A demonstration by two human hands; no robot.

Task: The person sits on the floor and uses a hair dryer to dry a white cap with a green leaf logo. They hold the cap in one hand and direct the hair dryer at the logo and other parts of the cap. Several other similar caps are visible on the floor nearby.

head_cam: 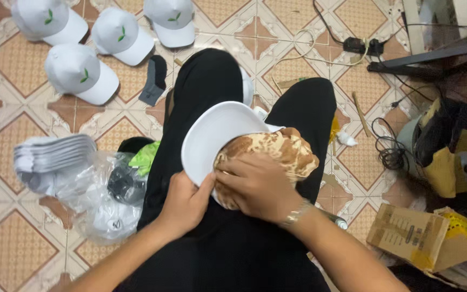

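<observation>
Left hand [185, 203] pinching the rim of a white cap [212, 138] over the lap. Right hand [255, 186] pressed flat on crumpled brown paper [274, 151] stuffed in the cap's crown, fingers spread, not closed. Left: plastic bag [95, 197], stacked brims [52, 154]. Farther: four white caps [79, 73] on the tiled floor [6, 243].

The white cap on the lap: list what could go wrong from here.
The brown paper wad bulges past the white cap, so it may slip out if the right hand lifts. The left hand pinches only the brim edge and could bend it. The cap sits on sloping knees and could slide to the tiled floor.
</observation>
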